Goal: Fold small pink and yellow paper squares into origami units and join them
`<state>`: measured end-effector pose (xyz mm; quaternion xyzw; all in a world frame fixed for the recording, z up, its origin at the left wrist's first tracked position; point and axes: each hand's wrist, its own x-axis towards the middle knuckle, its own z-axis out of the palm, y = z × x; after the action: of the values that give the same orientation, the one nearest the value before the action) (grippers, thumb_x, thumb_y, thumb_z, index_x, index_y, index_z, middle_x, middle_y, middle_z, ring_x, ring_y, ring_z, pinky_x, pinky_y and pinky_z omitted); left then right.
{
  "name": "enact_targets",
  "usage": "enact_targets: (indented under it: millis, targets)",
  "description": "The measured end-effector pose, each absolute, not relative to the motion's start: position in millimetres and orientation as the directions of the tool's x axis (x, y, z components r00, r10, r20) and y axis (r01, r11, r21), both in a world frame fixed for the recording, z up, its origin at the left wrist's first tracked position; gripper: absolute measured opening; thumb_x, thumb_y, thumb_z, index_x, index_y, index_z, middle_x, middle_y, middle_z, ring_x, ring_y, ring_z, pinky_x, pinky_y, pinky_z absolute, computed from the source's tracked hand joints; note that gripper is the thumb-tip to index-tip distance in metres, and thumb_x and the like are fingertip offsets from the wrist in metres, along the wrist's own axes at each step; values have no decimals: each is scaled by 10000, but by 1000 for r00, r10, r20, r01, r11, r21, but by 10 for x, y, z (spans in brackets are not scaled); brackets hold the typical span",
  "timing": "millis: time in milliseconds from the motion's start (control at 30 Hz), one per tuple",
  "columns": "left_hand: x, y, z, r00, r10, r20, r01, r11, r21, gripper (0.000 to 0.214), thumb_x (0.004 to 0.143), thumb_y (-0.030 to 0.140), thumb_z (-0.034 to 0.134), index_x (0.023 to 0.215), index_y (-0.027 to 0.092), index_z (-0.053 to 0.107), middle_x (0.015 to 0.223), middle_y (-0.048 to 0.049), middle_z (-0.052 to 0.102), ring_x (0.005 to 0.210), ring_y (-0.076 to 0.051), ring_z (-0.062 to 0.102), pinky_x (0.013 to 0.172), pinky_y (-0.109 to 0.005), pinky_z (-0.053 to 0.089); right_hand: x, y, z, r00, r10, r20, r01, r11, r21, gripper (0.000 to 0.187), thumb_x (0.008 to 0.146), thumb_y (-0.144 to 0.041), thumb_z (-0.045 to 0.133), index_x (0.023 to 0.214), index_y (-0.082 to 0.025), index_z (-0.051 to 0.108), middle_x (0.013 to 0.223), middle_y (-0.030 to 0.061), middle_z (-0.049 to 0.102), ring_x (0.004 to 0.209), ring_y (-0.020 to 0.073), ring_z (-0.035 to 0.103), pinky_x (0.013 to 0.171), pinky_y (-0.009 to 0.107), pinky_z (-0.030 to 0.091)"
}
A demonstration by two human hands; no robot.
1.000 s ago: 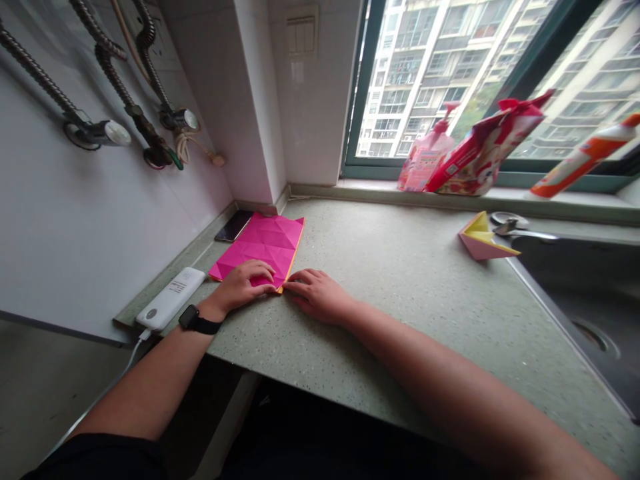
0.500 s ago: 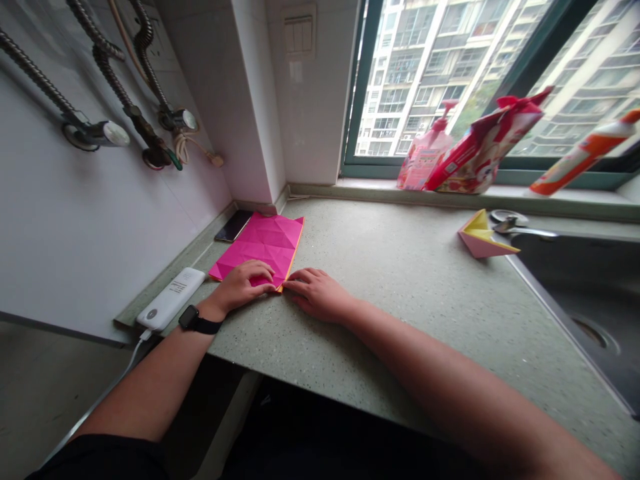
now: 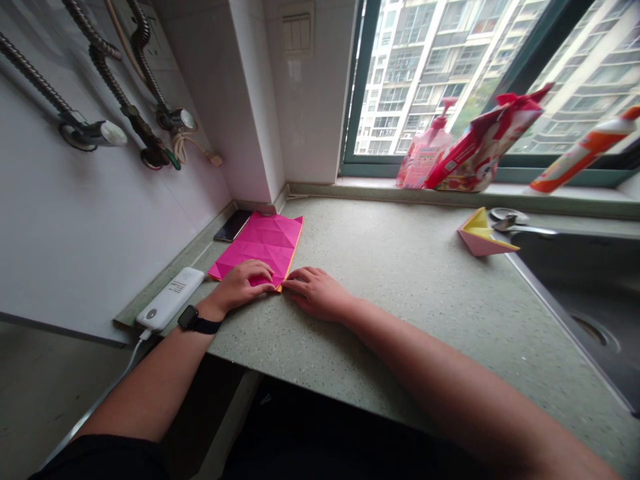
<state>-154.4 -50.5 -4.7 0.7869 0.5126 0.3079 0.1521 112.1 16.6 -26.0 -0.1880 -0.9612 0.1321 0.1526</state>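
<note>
A creased sheet of magenta origami paper (image 3: pixel 267 243), with orange showing along its right edge and near corner, lies on the grey-green speckled counter (image 3: pixel 380 267). My left hand (image 3: pixel 246 281), a black watch on its wrist, rests over the near edge with fingers curled and thumb pressed at the near right corner. From the right, my right hand (image 3: pixel 315 292) meets the same corner, its thumb and fingertips closed on the paper's edge. The exact fold between the fingertips is too small to make out.
A phone (image 3: pixel 233 226) lies beside the paper, and a white power bank (image 3: pixel 170 299) with a cable sits left. A folded pink-and-yellow paper piece (image 3: pixel 484 239) stands near the sink (image 3: pixel 565 293). A pump bottle (image 3: pixel 425 153) and a red bag (image 3: pixel 487 143) occupy the sill.
</note>
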Motion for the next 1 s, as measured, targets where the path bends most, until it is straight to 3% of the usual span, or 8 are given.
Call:
enact_targets:
  millis: [1000]
  targets:
    - [-1551, -506, -44, 316, 884, 344, 709, -461, 533, 250, 977, 476, 811, 985, 227, 802, 1076, -59, 830, 1060, -257, 757, 997, -410, 579, 1100, 193, -297, -887, 392, 243, 311, 897, -313, 365, 1114, -286, 592, 1463, -240, 690, 1412, 127, 710, 1308, 286, 633, 1153, 479, 489]
